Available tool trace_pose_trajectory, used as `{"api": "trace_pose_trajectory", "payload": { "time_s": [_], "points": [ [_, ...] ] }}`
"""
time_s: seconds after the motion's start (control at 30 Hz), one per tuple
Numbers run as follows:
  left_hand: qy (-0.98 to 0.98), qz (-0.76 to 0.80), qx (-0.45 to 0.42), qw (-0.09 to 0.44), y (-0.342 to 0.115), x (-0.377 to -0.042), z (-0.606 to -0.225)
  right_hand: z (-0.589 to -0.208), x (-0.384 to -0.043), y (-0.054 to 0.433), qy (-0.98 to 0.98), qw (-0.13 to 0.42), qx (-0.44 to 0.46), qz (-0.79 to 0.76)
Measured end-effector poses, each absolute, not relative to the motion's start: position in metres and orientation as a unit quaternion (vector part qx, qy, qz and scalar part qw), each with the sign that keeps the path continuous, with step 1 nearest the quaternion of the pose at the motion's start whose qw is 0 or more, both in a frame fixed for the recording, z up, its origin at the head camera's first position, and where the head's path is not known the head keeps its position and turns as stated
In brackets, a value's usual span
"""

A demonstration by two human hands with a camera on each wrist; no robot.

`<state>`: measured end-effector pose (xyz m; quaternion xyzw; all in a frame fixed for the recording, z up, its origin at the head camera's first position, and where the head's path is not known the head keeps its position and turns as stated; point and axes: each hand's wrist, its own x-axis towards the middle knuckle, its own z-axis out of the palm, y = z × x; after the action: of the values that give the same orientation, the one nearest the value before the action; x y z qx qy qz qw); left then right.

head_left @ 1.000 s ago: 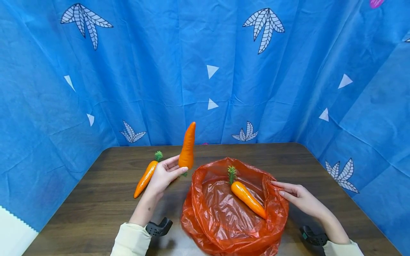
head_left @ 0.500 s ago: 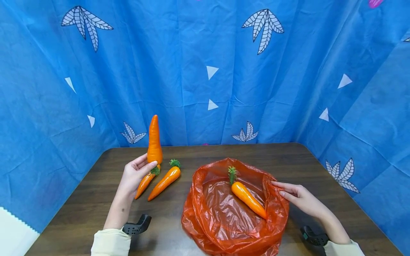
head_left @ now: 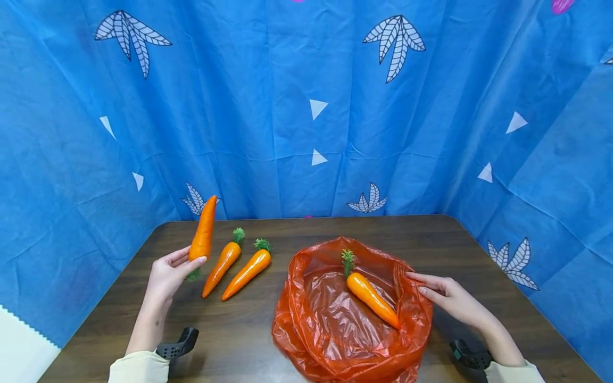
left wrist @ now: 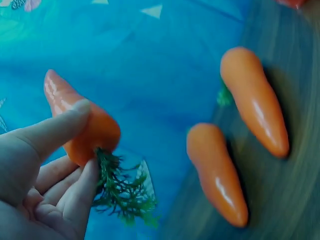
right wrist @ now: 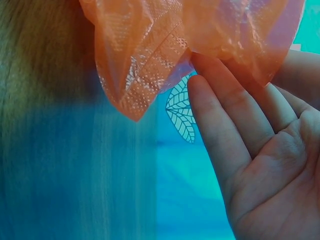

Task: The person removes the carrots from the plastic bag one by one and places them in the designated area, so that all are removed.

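My left hand (head_left: pixel 164 281) pinches a carrot (head_left: pixel 203 230) by its thick end, over the left of the table. The carrot's tip points up, and its green leafy top (left wrist: pixel 120 185) hangs below the fingers in the left wrist view. To the right of that hand lie two more carrots, one nearer (head_left: pixel 222 269) and one farther right (head_left: pixel 247 273). My right hand (head_left: pixel 457 306) grips the right rim of a red plastic bag (head_left: pixel 298 319), with fingertips partly behind the film in the right wrist view. Inside the wide-mouthed bag rests another carrot (head_left: pixel 372 300).
The dark wooden table (head_left: pixel 239 340) has a blue patterned curtain (head_left: pixel 306 122) along its back and sides. A black wrist camera (head_left: pixel 178 344) sits on the left wrist, and another (head_left: pixel 469 355) on the right.
My left hand has moved left with its carrot, past the two lying carrots. The right-hand one of these, hidden or carried a second ago, now shows on the table. My right hand stays at the bag.
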<state>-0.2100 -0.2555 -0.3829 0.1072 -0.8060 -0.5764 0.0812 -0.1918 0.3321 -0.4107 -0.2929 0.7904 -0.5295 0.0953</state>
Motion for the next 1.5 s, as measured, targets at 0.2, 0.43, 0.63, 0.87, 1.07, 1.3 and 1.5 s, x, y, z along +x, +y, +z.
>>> {"api": "trace_pose_trajectory", "payload": {
  "time_s": [0.2, 0.43, 0.63, 0.87, 1.07, 1.3, 1.5],
  "points": [
    [-0.838, -0.522, 0.132, 0.089, -0.27, -0.215, -0.4, -0.412, -0.191, 0.332, 0.787, 0.096, -0.294, -0.534],
    [-0.881, -0.436, 0.135, 0.126, -0.276, -0.216, -0.414, -0.412, -0.192, 0.333, 0.787, 0.089, -0.298, -0.532],
    [-0.911, -0.37, 0.126, 0.131, -0.274, -0.213, -0.415, -0.411, -0.191, 0.333, 0.791, 0.088, -0.294, -0.529],
    [-0.921, -0.347, 0.127, 0.124, -0.275, -0.215, -0.419, -0.411, -0.191, 0.332, 0.79, 0.086, -0.296, -0.529],
    [-0.918, -0.352, 0.111, 0.145, -0.276, -0.217, -0.425, -0.412, -0.193, 0.333, 0.787, 0.092, -0.295, -0.533],
    [-0.915, -0.347, 0.116, 0.17, -0.275, -0.217, -0.429, -0.412, -0.193, 0.332, 0.792, 0.094, -0.29, -0.529],
    [-0.918, -0.335, 0.116, 0.179, -0.269, -0.216, -0.427, -0.411, -0.193, 0.332, 0.794, 0.093, -0.285, -0.528]
  ]
}}
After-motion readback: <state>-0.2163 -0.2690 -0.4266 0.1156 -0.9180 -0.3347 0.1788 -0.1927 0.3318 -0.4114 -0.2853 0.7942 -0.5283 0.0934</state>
